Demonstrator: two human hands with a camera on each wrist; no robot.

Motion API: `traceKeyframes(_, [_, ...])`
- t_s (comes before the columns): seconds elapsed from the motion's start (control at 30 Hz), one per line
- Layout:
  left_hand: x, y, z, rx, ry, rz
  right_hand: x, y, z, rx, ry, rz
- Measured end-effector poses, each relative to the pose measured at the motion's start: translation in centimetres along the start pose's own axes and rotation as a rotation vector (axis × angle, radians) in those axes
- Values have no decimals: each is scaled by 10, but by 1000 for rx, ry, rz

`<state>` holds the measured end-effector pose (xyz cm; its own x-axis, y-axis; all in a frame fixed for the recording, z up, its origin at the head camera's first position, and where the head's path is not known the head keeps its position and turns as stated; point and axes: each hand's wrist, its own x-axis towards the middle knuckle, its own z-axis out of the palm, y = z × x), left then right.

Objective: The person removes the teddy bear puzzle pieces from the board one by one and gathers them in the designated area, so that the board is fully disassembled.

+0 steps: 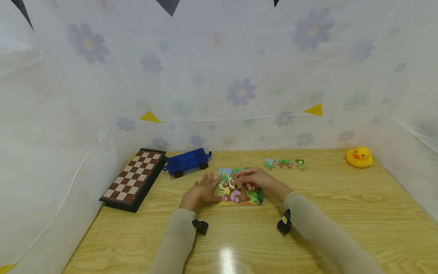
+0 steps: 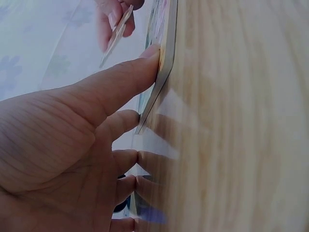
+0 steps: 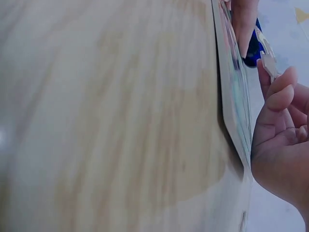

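A picture puzzle with a brown bear on it lies flat in its thin tray, between both hands. Beside its left edge is my left hand, fingers spread on the wood. In the left wrist view, the thumb of that hand presses on the tray's rim. My right hand reaches over the picture from the right. Between its thumb and fingertips it pinches a puzzle piece, held tilted above the tray; the right wrist view shows the thin piece edge-on.
Loose puzzle pieces lie behind the tray to the right. A blue toy wagon stands back left, next to a checkered game board. A yellow rubber duck sits at the far right. White flowered sheeting closes off the table's back and sides.
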<state>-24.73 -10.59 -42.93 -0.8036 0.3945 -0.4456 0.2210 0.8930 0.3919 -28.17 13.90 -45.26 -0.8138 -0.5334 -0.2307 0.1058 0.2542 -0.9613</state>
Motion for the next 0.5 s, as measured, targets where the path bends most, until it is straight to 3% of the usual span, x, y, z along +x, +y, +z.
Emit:
traceKeyframes(0.27, [-1,-2,1,-4,8,7,-18,6,-24,34,20,-32])
traceKeyframes(0.5, [-2,0,0,-9,11,17,-37,14,-55,43,97,-53])
